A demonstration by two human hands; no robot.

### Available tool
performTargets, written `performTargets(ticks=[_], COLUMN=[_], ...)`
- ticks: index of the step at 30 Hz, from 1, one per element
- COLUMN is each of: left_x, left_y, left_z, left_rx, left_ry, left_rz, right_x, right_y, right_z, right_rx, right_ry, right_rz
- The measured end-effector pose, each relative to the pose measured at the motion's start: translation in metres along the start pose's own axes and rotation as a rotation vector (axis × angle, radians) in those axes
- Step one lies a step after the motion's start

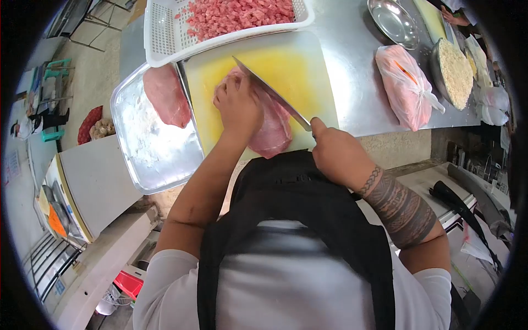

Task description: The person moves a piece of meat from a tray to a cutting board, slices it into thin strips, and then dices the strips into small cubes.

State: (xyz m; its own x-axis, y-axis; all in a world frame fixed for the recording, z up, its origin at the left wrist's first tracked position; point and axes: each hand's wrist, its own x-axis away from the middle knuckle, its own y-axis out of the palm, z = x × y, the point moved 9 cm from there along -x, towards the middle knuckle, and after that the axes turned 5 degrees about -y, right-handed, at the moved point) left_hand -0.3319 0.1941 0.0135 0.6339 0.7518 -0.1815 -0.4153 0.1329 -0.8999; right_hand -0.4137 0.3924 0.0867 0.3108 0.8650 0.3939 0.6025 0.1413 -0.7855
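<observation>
A slab of raw pink meat [270, 129] lies on the yellowed white cutting board [308, 60]. My left hand [240, 103] presses on its upper left part with curled fingers, hiding some of it. In my right hand [336, 147] is the handle of a long kitchen knife [273, 92]. The blade slants up and left across the meat, passing close beside my left fingers, with its tip over the board beyond them. Left of the board, another slab of meat [166, 96] rests in a shallow metal tray [129, 157].
A white perforated basket [159, 52] of diced meat stands behind the board. To the right are a tied plastic bag [404, 88] of pink contents, a metal bowl [393, 22] and a bowl of pale crumbs [455, 74]. Another person's hand [454, 16] shows at the far right.
</observation>
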Motion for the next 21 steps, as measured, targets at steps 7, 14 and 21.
performTargets(ticks=[7, 14, 21], left_x=[0.0, 0.003, 0.0], left_y=[0.0, -0.001, 0.001], left_z=[-0.002, -0.005, -0.005], left_rx=[0.008, 0.001, 0.024], left_ry=[0.059, 0.013, 0.036], left_rz=[0.01, -0.017, 0.02], right_x=[-0.067, -0.068, -0.072], right_y=[0.017, 0.015, 0.04], right_z=[-0.023, -0.03, -0.005], right_rx=[-0.044, -0.027, -0.042], right_ry=[-0.133, -0.112, -0.132], right_rz=[0.125, 0.122, 0.154])
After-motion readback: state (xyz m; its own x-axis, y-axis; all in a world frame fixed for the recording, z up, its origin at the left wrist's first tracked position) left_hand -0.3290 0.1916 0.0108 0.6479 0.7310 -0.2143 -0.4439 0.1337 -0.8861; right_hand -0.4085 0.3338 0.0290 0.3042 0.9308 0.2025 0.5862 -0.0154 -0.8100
